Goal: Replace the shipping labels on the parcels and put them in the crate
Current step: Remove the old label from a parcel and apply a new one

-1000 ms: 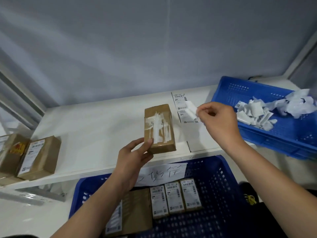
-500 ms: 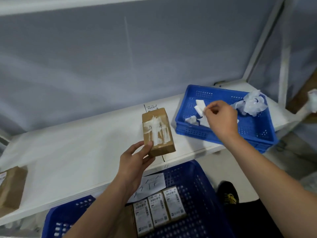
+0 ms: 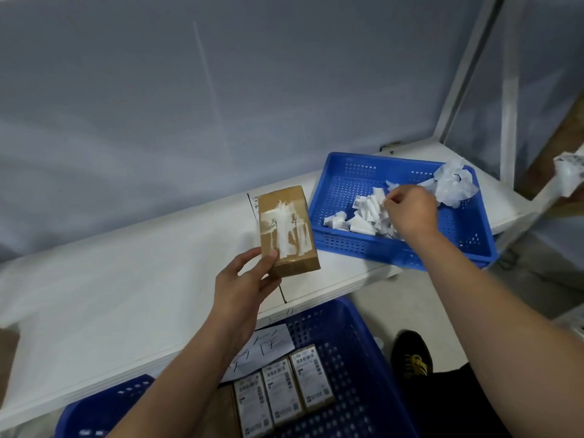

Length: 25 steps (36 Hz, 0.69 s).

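Parcel (image 3: 288, 233), stripped to white residue, sits pinched at its near corner by the left hand (image 3: 245, 284), face up for relabelling, while the right hand (image 3: 410, 211), fingertips pinched together, reaches over scraps (image 3: 363, 216) in the waste tray (image 3: 467, 245).

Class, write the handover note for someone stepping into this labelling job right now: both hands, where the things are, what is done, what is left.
Left hand grips the brown parcel by its near end, above the white shelf; its old label is torn off, leaving white residue.
Right hand is over the blue tray, fingers curled at the pile of label scraps; whether it holds one is unclear.
Done: three relabelled parcels lie side by side in the blue crate below.
Left: stick a new label on the held parcel and put it in the crate.
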### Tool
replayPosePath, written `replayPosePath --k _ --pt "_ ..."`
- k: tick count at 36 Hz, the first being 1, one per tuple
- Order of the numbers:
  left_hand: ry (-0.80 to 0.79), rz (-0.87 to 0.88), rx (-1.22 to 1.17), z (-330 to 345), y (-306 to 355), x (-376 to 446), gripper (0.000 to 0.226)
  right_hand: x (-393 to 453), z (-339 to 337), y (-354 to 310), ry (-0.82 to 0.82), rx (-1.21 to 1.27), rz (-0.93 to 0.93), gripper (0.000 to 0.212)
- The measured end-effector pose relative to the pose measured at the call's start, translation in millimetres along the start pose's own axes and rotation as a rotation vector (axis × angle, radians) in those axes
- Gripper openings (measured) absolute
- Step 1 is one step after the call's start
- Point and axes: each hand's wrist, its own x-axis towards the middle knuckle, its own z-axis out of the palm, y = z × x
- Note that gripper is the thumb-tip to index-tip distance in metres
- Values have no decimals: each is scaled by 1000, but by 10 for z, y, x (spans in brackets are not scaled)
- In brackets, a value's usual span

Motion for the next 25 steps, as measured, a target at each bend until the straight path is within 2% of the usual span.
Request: replayPosePath --k 7,12,20,23,25 --pt "-4 18 -35 -41 44 -35 41 -60 29 -90 -26 -89 -52 19" --pt "17 45 -34 -141 91 -93 41 -134 24 -92 83 -87 -34 10" --pt "65 66 -40 -413 168 -175 41 -274 94 -282 162 -66 -1 16" --pt "89 79 -40 -544 191 -162 40 -450 155 -565 149 170 76 23" --pt "101 93 -34 -628 194 -140 38 -631 272 -782 30 424 184 27"
